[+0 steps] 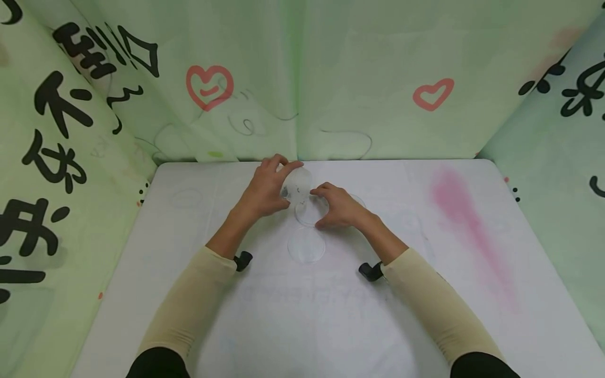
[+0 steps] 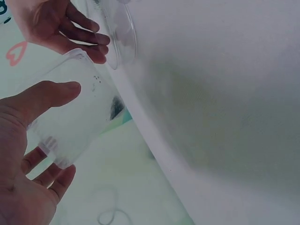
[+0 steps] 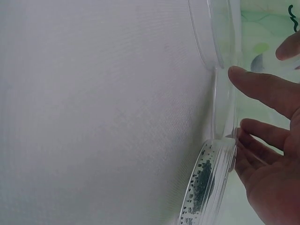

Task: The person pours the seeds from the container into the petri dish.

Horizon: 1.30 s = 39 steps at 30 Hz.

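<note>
My left hand [image 1: 267,186] grips a clear plastic container [image 2: 77,112] at the table's far edge, thumb on one side and fingers on the other. Small dark marks show on its wall. Just right of it, my right hand [image 1: 342,207] curves thumb and fingers round a low, clear round dish [image 1: 311,212] on the table. Whether every fingertip touches its rim is hard to tell. Nearer to me lies another clear round dish [image 1: 306,245]. A third round piece, with dark specks on its side [image 3: 201,187], is partly hidden behind the right hand in the head view.
The white table [image 1: 293,315] carries a pink stain [image 1: 468,226] on the right. Green curtains [image 1: 359,68] with hearts and black lettering hang behind it and at both sides. A black wrist camera [image 1: 243,261] is strapped to each forearm.
</note>
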Each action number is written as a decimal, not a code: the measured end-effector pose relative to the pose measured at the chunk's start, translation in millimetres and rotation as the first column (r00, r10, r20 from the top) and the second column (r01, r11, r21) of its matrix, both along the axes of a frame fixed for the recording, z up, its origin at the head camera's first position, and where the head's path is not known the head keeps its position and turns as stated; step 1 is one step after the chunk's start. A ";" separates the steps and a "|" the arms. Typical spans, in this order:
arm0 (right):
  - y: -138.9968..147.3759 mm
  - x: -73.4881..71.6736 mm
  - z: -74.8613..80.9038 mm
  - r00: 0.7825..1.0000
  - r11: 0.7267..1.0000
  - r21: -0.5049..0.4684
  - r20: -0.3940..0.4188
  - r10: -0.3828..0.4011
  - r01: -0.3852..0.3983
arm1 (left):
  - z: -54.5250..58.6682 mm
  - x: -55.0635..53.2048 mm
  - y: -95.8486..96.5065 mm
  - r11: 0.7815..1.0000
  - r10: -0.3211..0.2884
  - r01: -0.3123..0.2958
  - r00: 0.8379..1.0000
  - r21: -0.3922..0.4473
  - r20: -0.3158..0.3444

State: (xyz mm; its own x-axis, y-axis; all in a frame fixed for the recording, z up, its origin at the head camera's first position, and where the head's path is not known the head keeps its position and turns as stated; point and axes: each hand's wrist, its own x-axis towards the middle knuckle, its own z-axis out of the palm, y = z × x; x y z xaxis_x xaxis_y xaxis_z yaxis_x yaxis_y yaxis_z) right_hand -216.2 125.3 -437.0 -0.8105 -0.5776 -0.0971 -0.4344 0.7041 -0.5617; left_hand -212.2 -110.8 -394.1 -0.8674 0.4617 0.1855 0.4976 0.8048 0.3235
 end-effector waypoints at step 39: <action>0.6 0.2 -0.3 1.000 1.000 0.004 0.012 -0.010 0.010 | -1.3 11.4 15.3 0.976 -0.162 0.116 0.953 -0.186 -0.255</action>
